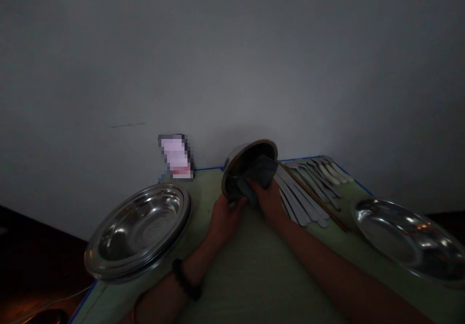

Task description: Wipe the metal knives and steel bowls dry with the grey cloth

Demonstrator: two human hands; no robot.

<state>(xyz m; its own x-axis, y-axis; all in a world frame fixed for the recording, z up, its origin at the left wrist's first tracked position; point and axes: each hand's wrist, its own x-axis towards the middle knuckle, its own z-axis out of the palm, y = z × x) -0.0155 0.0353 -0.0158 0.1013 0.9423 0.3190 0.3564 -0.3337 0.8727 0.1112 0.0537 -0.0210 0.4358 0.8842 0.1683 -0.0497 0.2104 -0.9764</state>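
A small steel bowl (238, 162) is tilted on its side above the green table (247, 270), its mouth turned toward me. My left hand (223, 220) grips the bowl's lower rim, a dark bead bracelet on that wrist. My right hand (269, 198) presses a dark grey cloth (259, 174) into the bowl's inside. Fingers of both hands are closed on what they hold.
Stacked steel plates (140, 232) lie at the left of the table. Another steel plate (407, 239) lies at the right. Several spoons (308, 188) and chopsticks (316, 200) lie in a row behind my right hand. A blurred card (176, 157) leans on the grey wall.
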